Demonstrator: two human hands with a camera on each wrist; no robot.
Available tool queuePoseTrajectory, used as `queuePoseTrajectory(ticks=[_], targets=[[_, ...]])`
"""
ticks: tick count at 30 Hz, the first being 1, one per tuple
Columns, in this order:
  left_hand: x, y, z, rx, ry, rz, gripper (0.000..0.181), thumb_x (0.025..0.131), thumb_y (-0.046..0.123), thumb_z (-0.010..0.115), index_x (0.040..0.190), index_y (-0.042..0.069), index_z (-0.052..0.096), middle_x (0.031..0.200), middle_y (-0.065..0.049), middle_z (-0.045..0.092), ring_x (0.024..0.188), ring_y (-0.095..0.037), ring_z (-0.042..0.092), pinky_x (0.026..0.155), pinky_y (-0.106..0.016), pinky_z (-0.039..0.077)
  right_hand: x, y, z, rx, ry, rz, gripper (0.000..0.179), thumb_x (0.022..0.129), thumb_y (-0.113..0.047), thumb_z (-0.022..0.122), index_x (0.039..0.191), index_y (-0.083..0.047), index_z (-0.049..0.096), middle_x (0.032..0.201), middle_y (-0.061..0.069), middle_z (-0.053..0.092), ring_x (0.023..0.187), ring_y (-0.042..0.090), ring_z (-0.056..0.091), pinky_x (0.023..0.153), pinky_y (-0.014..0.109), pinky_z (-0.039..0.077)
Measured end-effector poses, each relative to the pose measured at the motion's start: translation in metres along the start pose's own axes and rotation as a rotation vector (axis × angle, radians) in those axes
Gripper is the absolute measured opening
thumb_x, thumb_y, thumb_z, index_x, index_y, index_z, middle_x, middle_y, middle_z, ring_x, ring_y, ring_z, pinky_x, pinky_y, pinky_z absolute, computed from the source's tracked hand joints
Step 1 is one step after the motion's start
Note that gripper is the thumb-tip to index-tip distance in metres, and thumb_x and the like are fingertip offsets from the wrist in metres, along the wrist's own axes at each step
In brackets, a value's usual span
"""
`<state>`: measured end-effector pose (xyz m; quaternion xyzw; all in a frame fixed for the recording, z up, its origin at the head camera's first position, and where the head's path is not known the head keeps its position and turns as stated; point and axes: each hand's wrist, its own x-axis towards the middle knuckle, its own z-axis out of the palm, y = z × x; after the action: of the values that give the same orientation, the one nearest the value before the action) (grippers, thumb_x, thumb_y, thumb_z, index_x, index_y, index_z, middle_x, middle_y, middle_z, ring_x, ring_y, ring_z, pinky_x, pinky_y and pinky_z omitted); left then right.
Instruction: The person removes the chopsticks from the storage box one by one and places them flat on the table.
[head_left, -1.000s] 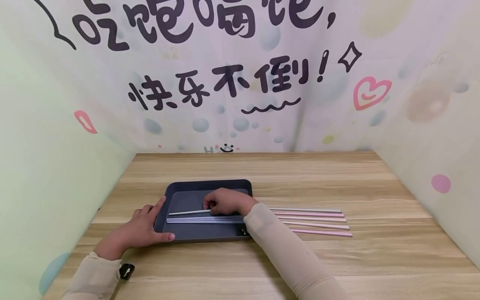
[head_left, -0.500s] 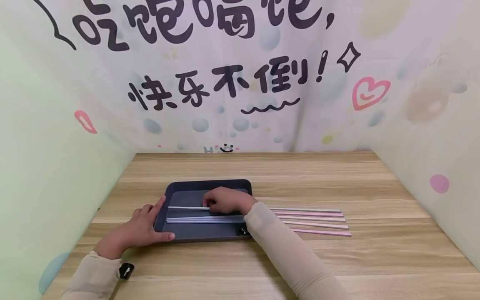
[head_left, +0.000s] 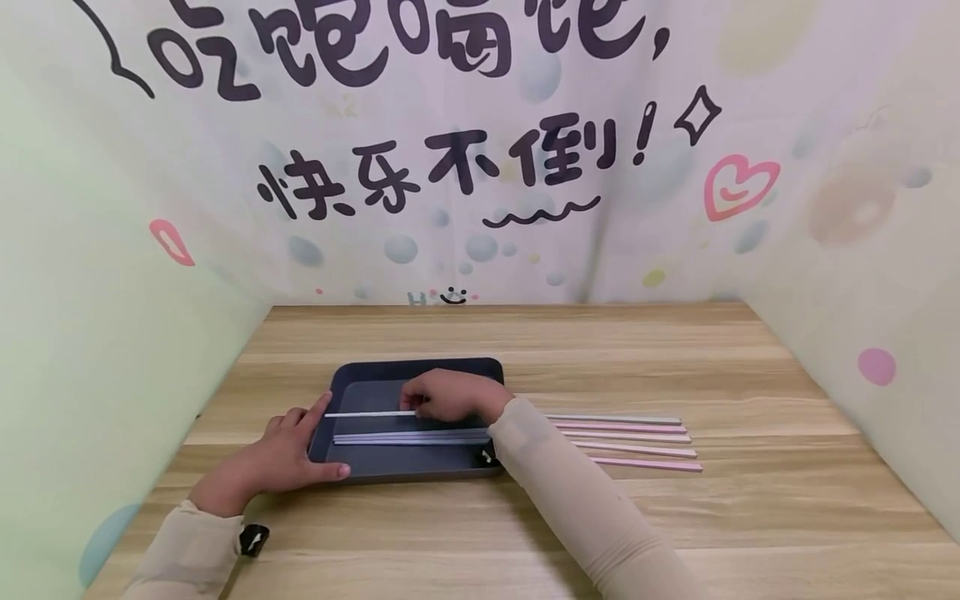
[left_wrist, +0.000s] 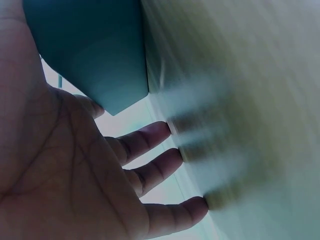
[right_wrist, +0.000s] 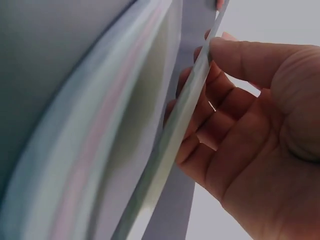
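Note:
My right hand [head_left: 453, 394] is over the dark grey tray [head_left: 412, 471], pinching a pale chopstick [head_left: 367, 414] between thumb and fingertips. In the right wrist view this chopstick [right_wrist: 170, 145] runs lengthwise past the thumb. Its left end reaches the tray's left rim, close to my left fingers. Several bluish-white chopsticks [head_left: 408, 438] lie side by side in the tray, partly hidden by the right wrist. My left hand [head_left: 281, 457] rests spread against the tray's left side; in the left wrist view its fingertips touch the tabletop beside the tray [left_wrist: 95, 55].
Several pale, pink and white chopsticks [head_left: 637, 438] lie on the wooden table [head_left: 750, 517] to the right of the tray, their near ends behind the right sleeve. A printed wall sheet [head_left: 465, 250] stands along the back, with light walls at both sides.
My right hand has moved the pinched chopstick toward the tray's back, then left, so its end reaches the left rim. My left hand stays at the tray's side.

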<state>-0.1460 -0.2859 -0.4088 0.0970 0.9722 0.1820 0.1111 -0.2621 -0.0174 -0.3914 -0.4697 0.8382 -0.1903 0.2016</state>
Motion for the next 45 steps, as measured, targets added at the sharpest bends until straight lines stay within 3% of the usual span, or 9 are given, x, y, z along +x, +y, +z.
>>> queuePoseTrajectory(ticks=[13, 23, 30, 37, 45], targets=[[0.0, 0.0, 0.002, -0.003, 0.007, 0.005, 0.121, 0.075, 0.065, 0.076, 0.156, -0.001, 0.015, 0.133, -0.038, 0.039, 0.117, -0.056, 0.037, 0.09, -0.063, 0.041, -0.004, -0.005, -0.015, 0.04, -0.048, -0.016, 0.016, 0.099, -0.002, 0.054, 0.106, -0.012, 0.064, 0.092, -0.003, 0.056, 0.083, 0.011, 0.051, 0.074, 0.024, 0.043], [-0.001, 0.001, 0.0, 0.011, -0.005, -0.007, 0.12, 0.075, 0.067, 0.074, 0.154, -0.005, 0.019, 0.133, -0.037, 0.038, 0.119, -0.055, 0.036, 0.09, -0.063, 0.041, -0.011, -0.011, -0.04, 0.123, -0.116, -0.041, 0.015, 0.099, -0.002, 0.054, 0.111, -0.003, 0.063, 0.092, 0.0, 0.055, 0.085, 0.015, 0.051, 0.074, 0.025, 0.043], [-0.001, 0.0, 0.001, 0.016, 0.027, 0.014, 0.121, 0.074, 0.066, 0.076, 0.155, -0.003, 0.018, 0.129, -0.036, 0.042, 0.115, -0.055, 0.038, 0.089, -0.061, 0.042, -0.022, -0.008, -0.052, 0.201, -0.147, -0.042, 0.013, 0.098, -0.001, 0.054, 0.11, 0.004, 0.06, 0.085, 0.0, 0.05, 0.078, 0.014, 0.049, 0.07, 0.026, 0.041], [0.0, 0.0, 0.001, 0.016, 0.027, 0.022, 0.121, 0.074, 0.066, 0.076, 0.155, -0.003, 0.018, 0.129, -0.037, 0.042, 0.114, -0.055, 0.039, 0.089, -0.062, 0.041, -0.039, 0.008, -0.06, 0.225, -0.208, 0.038, 0.016, 0.099, -0.001, 0.055, 0.112, 0.005, 0.06, 0.083, -0.001, 0.051, 0.077, 0.014, 0.049, 0.071, 0.028, 0.042], [0.0, -0.001, 0.002, 0.012, 0.043, 0.044, 0.121, 0.074, 0.064, 0.076, 0.155, -0.004, 0.018, 0.128, -0.036, 0.043, 0.114, -0.056, 0.04, 0.09, -0.062, 0.041, -0.069, 0.024, -0.072, 0.17, -0.282, 0.122, 0.014, 0.097, 0.001, 0.055, 0.109, 0.003, 0.061, 0.081, -0.002, 0.05, 0.074, 0.012, 0.048, 0.069, 0.027, 0.041]])
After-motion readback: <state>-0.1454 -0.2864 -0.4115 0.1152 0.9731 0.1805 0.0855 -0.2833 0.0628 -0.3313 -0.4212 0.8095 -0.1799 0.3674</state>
